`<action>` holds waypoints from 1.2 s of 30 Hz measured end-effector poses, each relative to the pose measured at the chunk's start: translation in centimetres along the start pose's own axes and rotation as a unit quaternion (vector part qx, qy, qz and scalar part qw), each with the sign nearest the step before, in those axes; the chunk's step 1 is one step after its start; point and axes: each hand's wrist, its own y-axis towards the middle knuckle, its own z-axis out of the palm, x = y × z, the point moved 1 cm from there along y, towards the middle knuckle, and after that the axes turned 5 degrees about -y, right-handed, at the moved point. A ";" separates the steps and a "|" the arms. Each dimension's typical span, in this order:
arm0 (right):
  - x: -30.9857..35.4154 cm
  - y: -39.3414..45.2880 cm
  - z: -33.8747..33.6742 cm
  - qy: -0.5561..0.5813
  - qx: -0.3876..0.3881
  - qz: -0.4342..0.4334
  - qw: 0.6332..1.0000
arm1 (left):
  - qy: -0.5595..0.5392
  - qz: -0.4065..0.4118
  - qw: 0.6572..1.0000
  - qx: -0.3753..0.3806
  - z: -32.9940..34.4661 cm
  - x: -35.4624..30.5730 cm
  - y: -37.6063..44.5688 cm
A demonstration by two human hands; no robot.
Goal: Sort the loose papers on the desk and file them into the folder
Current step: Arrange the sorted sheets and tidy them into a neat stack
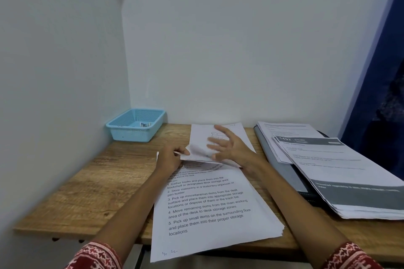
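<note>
Sheet (209, 209) headed "Gather books", "1492 KITCHEN" printout (341, 172)

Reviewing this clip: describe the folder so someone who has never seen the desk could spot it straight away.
Start at the wooden desk and go to its right side, beside the blue curtain. The folder lies flat there, under a stack of printed sheets. It is the only grey item; the papers around it are white.

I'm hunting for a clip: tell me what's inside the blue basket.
The blue basket in the desk's back corner holds a few small pale items, too blurred to identify. Its near wall hides part of the floor.
</note>
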 end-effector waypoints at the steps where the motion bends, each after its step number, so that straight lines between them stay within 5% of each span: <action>1: 0.0 -0.2 0.1 -0.023 0.022 0.016 0.999 | 0.000 0.006 1.000 -0.004 0.0 0.1 0.0; 6: 0.0 -0.4 0.4 -0.070 0.026 0.031 0.997 | 0.005 0.030 1.000 0.000 0.2 0.0 0.1; 9: -0.7 0.7 -0.7 -0.103 -0.105 0.005 0.989 | 0.018 -0.001 1.000 0.016 0.3 0.6 0.4; 11: -1.8 1.5 -1.9 -0.249 -0.183 0.001 0.951 | 0.001 -0.001 1.000 0.012 0.3 1.1 0.6; 14: -3.0 1.7 -2.3 -0.397 -0.146 0.032 0.906 | -0.010 -0.005 1.000 0.007 0.3 1.2 0.7; 19: -4.0 2.0 -2.2 -0.429 -0.059 0.066 0.899 | -0.015 0.001 1.000 0.010 0.3 1.1 0.7; 25: -3.1 1.4 -1.5 -0.404 -0.078 0.007 0.911 | -0.012 0.002 1.000 0.007 0.4 1.4 0.9; 30: -0.5 0.4 -0.5 -0.096 -0.055 -0.005 0.994 | 0.002 0.002 1.000 -0.008 0.3 0.9 0.7; 36: 1.3 -1.1 0.6 -0.049 -0.014 0.020 0.998 | -0.022 0.033 0.999 -0.004 0.3 1.0 0.8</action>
